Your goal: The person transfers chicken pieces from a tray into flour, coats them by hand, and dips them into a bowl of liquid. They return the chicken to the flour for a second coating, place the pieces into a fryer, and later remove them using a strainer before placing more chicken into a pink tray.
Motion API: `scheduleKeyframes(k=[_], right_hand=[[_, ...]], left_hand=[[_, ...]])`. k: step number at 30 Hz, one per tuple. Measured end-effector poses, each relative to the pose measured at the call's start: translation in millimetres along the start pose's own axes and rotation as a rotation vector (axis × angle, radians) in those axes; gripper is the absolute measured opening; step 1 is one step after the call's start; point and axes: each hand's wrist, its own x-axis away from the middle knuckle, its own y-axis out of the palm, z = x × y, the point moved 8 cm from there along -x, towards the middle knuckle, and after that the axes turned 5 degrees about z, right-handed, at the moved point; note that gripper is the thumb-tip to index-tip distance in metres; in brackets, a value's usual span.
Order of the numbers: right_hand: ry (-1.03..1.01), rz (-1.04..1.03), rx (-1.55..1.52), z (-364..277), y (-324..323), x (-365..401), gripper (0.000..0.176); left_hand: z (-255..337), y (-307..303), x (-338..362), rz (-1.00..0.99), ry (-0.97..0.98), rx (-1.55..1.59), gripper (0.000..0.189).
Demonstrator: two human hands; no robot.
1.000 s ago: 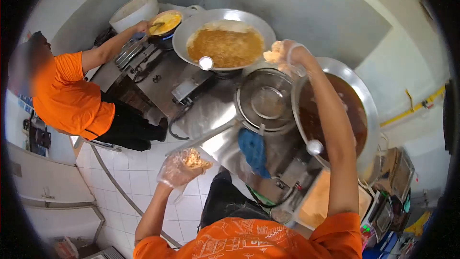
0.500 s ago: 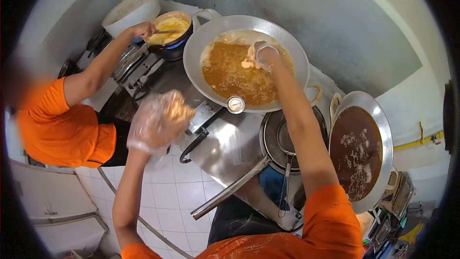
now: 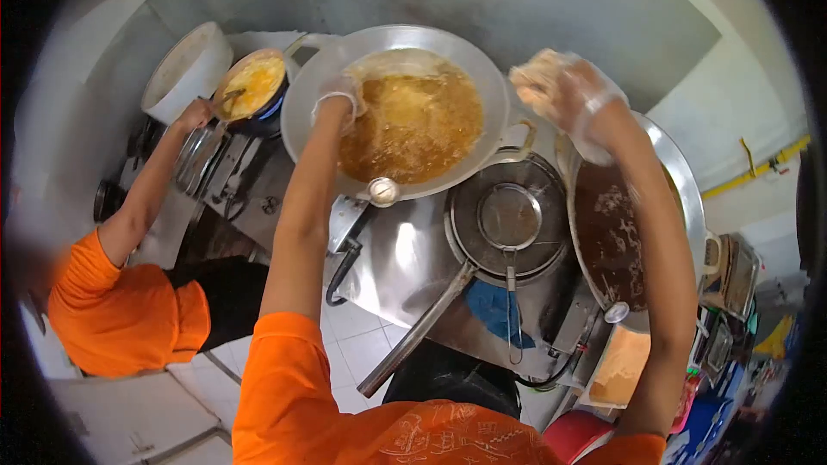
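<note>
My left hand (image 3: 339, 96), in a clear plastic glove, is low over the left side of a large metal wok (image 3: 301, 133) of bubbling oil (image 3: 413, 120). Its fingers are closed around a pale battered piece of food, mostly hidden by the hand. To the right of that wok, my right hand (image 3: 581, 90), also gloved, is raised and grips another battered piece (image 3: 536, 82). A round dial thermometer (image 3: 383, 192) sits at the wok's front rim. Below my right forearm stands a second wok (image 3: 680, 176) with dark oil (image 3: 603, 224).
Two strainers (image 3: 508, 215) rest between the woks, a long metal handle (image 3: 413, 331) pointing toward me. On the left, a person in an orange shirt (image 3: 129, 319) stirs a pan of yellow food (image 3: 254, 86) over a flame. A white pot (image 3: 194, 69) stands behind.
My left hand has moved from beside the stove to over the oil. My right hand has lifted out of the wok to the right with a battered piece. The view has shifted right.
</note>
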Motion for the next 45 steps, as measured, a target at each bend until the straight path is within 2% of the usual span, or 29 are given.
scheduleKeyframes(k=[4, 6, 7, 8, 10, 12, 14, 15, 16, 17, 18, 20, 22, 24, 27, 28, 31, 32, 33, 34, 35, 36, 38, 40, 41, 42, 43, 44, 45], right_hand=[[0.168, 0.058, 0.178, 22.3, -55.4, 138.5, 0.025], [0.345, 0.199, -0.004, 0.8, -101.7, 177.3, 0.027], [0.423, 0.247, 0.024, 0.2, -112.8, 205.7, 0.027], [0.503, 0.294, 0.051, 7.7, -123.9, 243.4, 0.027], [0.669, 0.28, 0.017, 45.2, -121.6, 345.7, 0.026], [0.874, 0.318, -0.043, 71.8, -102.4, 454.8, 0.027], [1.059, 0.332, -0.085, 88.8, -65.1, 571.3, 0.028], [1.134, 0.319, -0.108, 94.8, -39.0, 624.3, 0.028], [1.195, 0.279, -0.124, 97.1, -7.3, 675.0, 0.028], [1.239, 0.234, -0.134, 99.5, 23.6, 718.5, 0.029], [1.264, 0.184, -0.143, 101.7, 54.5, 754.2, 0.029], [1.27, 0.057, -0.165, 106.3, 107.7, 804.3, 0.03], [1.223, -0.058, -0.175, 120.4, 153.7, 829.3, 0.031], [1.16, -0.147, -0.171, 137.4, 192.7, 857.1, 0.032], [1.073, -0.239, -0.183, 151.0, 236.0, 889.5, 0.034], [1.037, -0.265, -0.196, 153.2, 249.8, 891.7, 0.034], [0.934, -0.363, -0.22, 142.7, 278.8, 904.2, 0.036], [0.932, -0.39, -0.219, 138.4, 280.2, 912.9, 0.036], [0.949, -0.403, -0.213, 133.8, 275.0, 923.7, 0.037], [0.976, -0.405, -0.204, 131.7, 261.0, 928.8, 0.037], [1.014, -0.399, -0.196, 128.6, 235.3, 930.9, 0.038], [1.054, -0.385, -0.187, 121.3, 196.2, 929.8, 0.038], [1.082, -0.354, -0.179, 108.1, 139.6, 923.0, 0.039], [0.988, -0.212, -0.135, 119.6, 225.4, 966.4, 0.036], [0.931, -0.149, -0.116, 115.9, 235.0, 966.0, 0.035], [0.873, -0.089, -0.094, 111.4, 243.6, 965.5, 0.035], [1.066, -0.335, -0.3, 111.3, 255.0, 962.6, 0.035], [1.24, -0.588, -0.506, 108.5, 263.7, 968.2, 0.036], [1.234, -0.591, -0.502, 115.9, 270.3, 974.5, 0.036]], left_hand=[[37.6, -67.0, -7.1, -0.074, 0.074, -0.118, 0.029], [70.8, -130.8, -3.8, 0.028, 0.161, -0.122, 0.026], [85.6, -156.8, -11.0, 0.136, 0.218, -0.095, 0.025], [103.0, -182.2, -14.3, 0.241, 0.277, -0.069, 0.025], [159.9, -263.0, 24.5, 0.255, 0.275, 0.048, 0.024], [215.5, -296.4, 47.1, 0.439, 0.502, 0.07, 0.028], [272.3, -315.6, 77.2, 0.522, 0.65, 0.191, 0.033], [301.2, -310.7, 90.2, 0.499, 0.756, 0.427, 0.037], [339.5, -317.1, 122.6, 0.529, 0.909, 0.422, 0.028], [383.0, -307.5, 141.5, 0.441, 0.875, 0.371, 0.019], [406.7, -330.8, 193.5, 0.28, 0.828, 0.318, 0.015], [474.2, -315.5, 239.5, 0.372, 0.914, 0.529, 0.013], [509.2, -338.4, 312.5, 0.172, 0.847, 0.564, 0.015], [591.0, -314.6, 355.7, 0.24, 1.024, 0.573, 0.016], [674.9, -301.2, 433.2, 0.077, 0.976, 0.613, 0.012], [694.1, -279.6, 450.1, -0.101, 0.786, 0.895, 0.011], [784.7, -238.6, 534.2, 0.258, 1.239, 0.676, 0.013], [789.1, -233.4, 566.7, 0.392, 1.388, 0.609, 0.015], [795.5, -199.1, 580.6, 0.338, 1.262, 0.817, 0.02], [801.1, -177.1, 590.8, -0.139, 1.125, 0.483, 0.025], [799.8, -143.4, 601.7, -0.236, 1.03, 0.595, 0.029], [797.3, -96.6, 622.1, -0.412, 1.018, 0.5, 0.035], [775.6, -42.1, 655.2, -0.622, 0.777, 0.491, 0.032], [783.0, 53.0, 701.2, -0.898, 0.843, 0.257, 0.038], [791.1, 77.0, 715.4, -0.905, 0.845, 0.26, 0.038], [795.4, 97.9, 735.1, -1.069, 0.753, 0.397, 0.036], [803.1, 119.8, 749.7, -1.218, 0.654, 0.531, 0.034], [817.4, 161.3, 751.4, -1.21, 0.654, 0.535, 0.034], [846.2, 193.2, 763.7, -1.007, 1.155, 0.431, 0.032]])
